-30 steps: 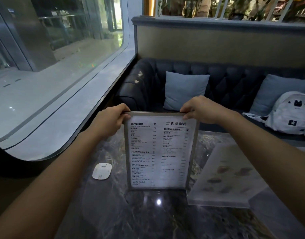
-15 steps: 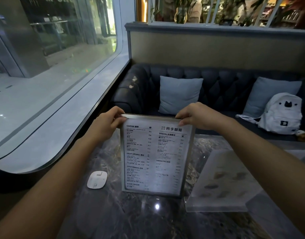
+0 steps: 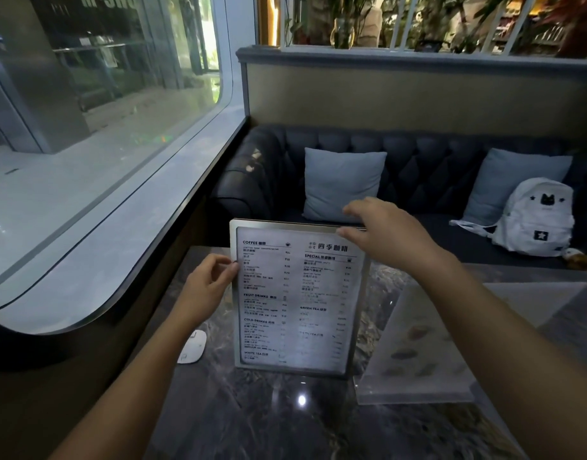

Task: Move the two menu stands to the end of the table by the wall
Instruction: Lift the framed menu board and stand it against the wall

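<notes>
A metal-framed menu stand (image 3: 295, 303) with a white printed menu stands upright on the dark marble table (image 3: 285, 423), close to the window-side edge. My left hand (image 3: 207, 287) pinches the frame's left edge, a little below the top corner. My right hand (image 3: 385, 234) hovers at the top right corner with its fingers spread; the thumb touches the frame's front and the fingers are lifted above the top edge. A second, clear acrylic menu stand (image 3: 418, 346) with faint food pictures leans just right of the first one.
A small white oval device (image 3: 192, 346) lies on the table left of the framed stand. Behind the table is a dark tufted sofa (image 3: 418, 161) with two blue cushions and a white backpack (image 3: 538, 217). A curved window ledge (image 3: 119, 244) runs along the left.
My left hand slid from the top left corner down to the frame's left edge. My right hand loosened its hold on the top edge and its fingers spread. The view tilted up.
</notes>
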